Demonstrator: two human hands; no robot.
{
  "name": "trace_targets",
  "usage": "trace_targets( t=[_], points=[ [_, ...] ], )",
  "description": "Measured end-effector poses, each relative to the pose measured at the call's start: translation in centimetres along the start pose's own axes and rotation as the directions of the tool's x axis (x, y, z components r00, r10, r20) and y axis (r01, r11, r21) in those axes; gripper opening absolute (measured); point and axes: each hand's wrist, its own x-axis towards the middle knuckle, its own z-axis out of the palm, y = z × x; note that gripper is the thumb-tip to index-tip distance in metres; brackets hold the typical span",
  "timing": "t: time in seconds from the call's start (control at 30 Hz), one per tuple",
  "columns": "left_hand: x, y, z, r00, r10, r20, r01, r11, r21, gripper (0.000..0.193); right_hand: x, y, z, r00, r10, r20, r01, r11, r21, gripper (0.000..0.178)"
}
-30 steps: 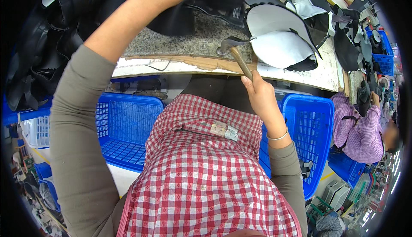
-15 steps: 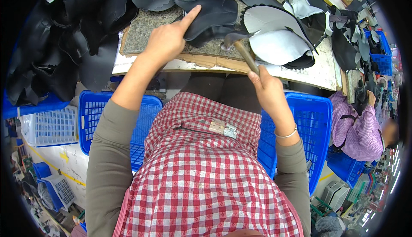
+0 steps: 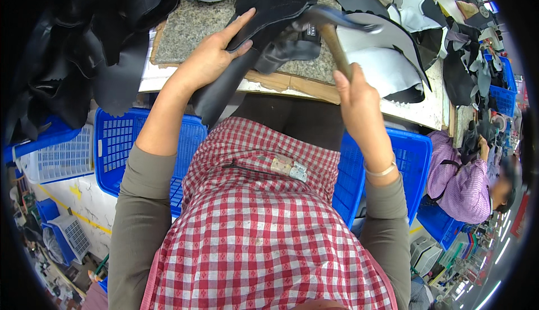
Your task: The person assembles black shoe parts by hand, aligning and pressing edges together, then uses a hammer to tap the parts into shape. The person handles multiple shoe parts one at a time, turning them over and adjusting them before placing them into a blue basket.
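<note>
A black leather shoe-upper piece (image 3: 275,8) lies on the grey stone slab (image 3: 188,35), its lower strip hanging over the table's near edge. My left hand (image 3: 210,60) rests on this piece, index finger and thumb stretched apart and pressing it down. My right hand (image 3: 360,94) is closed round the wooden handle of a hammer (image 3: 337,52). The hammer's metal head, blurred by motion, is above the right side of the slab. Under it, a folded part of the black leather shows a small dark label with pale marks (image 3: 310,29).
White-lined black pieces (image 3: 382,66) lie right of the slab. A heap of black leather pieces (image 3: 106,35) covers the left. Blue plastic baskets (image 3: 120,158) stand below the table on both sides. A person in a purple checked top (image 3: 457,181) sits at the right.
The black leather has been turned and drawn toward me, so part now hangs over the edge. My left thumb has spread out. The hammer has lifted and swung right.
</note>
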Motion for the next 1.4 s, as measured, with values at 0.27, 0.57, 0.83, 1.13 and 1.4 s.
trace_targets(
  t=[0.27, 0.57, 0.83, 1.13, 1.4],
  points=[
    [0.1, 0.1, 0.0, 1.0, 0.007, 0.025, -0.006, 0.999, -0.041, 0.064, 0.8, -2.7, -1.1, 0.946, 0.282, 0.16, -0.274, 0.959, -0.068, 0.029],
    [0.0, -0.4, 0.0, 0.998, 0.043, -0.051, -0.04, 0.998, 0.043, 0.066, -0.9, -1.2, 1.4, 0.99, 0.049, 0.136, -0.045, 0.999, -0.03, 0.032],
    [-11.3, -0.1, -1.2, 0.963, 0.145, -0.227, -0.042, 0.912, 0.407, 0.096, -6.6, 0.6, 1.9, 0.978, -0.036, 0.206, -0.019, 0.966, 0.256, 0.037],
    [-32.1, -5.2, -3.1, 0.708, -0.701, -0.087, 0.513, 0.425, 0.746, 0.076, -16.1, 3.8, 1.8, 0.894, 0.216, 0.392, -0.406, 0.76, 0.507, 0.045],
    [4.4, 10.7, -0.2, 0.771, 0.6, -0.213, -0.409, 0.723, 0.557, 0.032, -19.3, 4.3, 3.2, 0.927, 0.203, 0.314, -0.369, 0.633, 0.681, 0.044]
  ],
)
